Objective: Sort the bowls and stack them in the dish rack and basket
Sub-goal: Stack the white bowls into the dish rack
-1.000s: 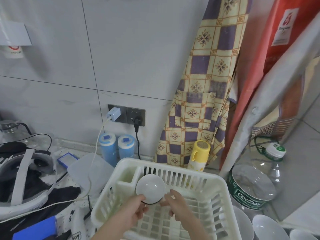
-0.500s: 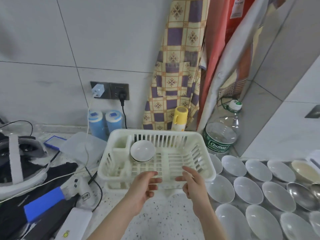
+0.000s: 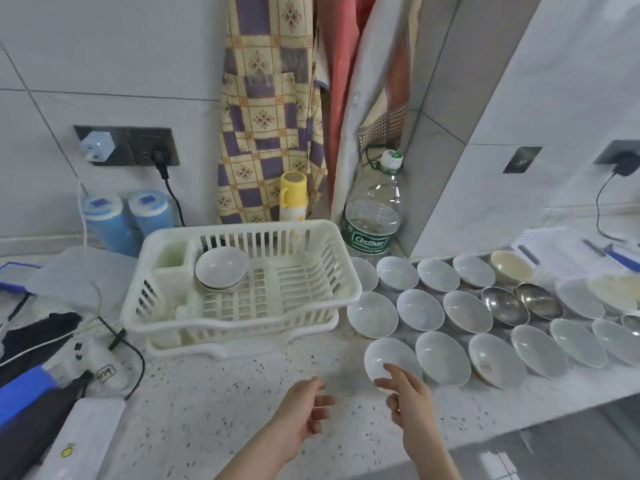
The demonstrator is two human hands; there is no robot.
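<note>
Speckled counter (image 3: 221,403), tiled wall, rack (image 3: 242,289) as landmark.
Right of rack, rows of bowls; right hand (image 3: 410,398) fingers touch nearest bowl (image 3: 388,358), left hand (image 3: 304,410) loosely curled, holding nothing.

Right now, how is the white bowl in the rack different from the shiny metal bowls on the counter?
The white ceramic bowl sits inside the white plastic dish rack; the two shiny metal bowls sit on the speckled counter among other bowls. The white bowl looks matte and pale; the metal bowls are dark and mirror-like. The white bowl leans slightly; the metal ones rest flatter. Both are round, open side up, and empty.
</note>
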